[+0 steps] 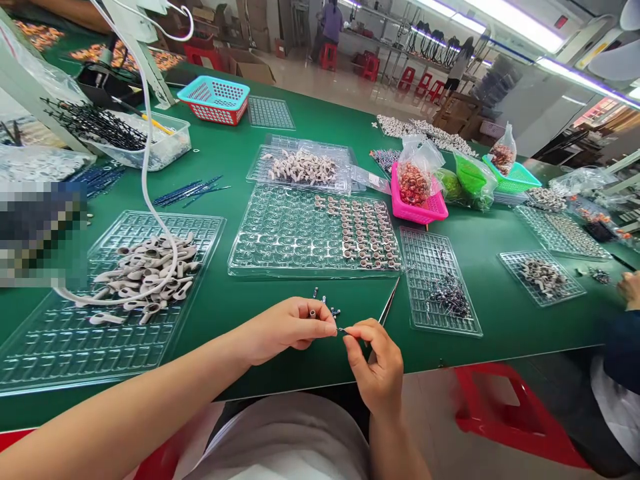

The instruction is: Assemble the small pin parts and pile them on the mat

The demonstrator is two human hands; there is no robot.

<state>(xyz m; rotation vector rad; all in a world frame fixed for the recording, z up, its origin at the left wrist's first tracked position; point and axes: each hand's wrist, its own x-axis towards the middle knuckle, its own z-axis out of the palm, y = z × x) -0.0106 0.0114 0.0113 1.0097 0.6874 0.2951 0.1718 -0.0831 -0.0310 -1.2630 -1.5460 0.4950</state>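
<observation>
My left hand [305, 325] is closed over the green table's front part, with a small grey cylindrical piece [313, 313] between its fingers. Between its fingertips and those of my right hand [376, 357] is a tiny dark part [342, 331], too small to name. Metal tweezers [389, 301] are tucked in my right hand, their tips pointing up and away. A few small dark parts [335, 312] lie just beyond my left hand. Farther back, a clear tray [285, 230] holds rows of grey pieces at its right side.
A tray with piled grey pieces [150, 273] and a white cable [146, 147] are at left. On the right are a tray of thin parts [443, 287], a pink basket [417, 211] and another person's hand [630, 289]. A red stool [515, 413] stands below the edge.
</observation>
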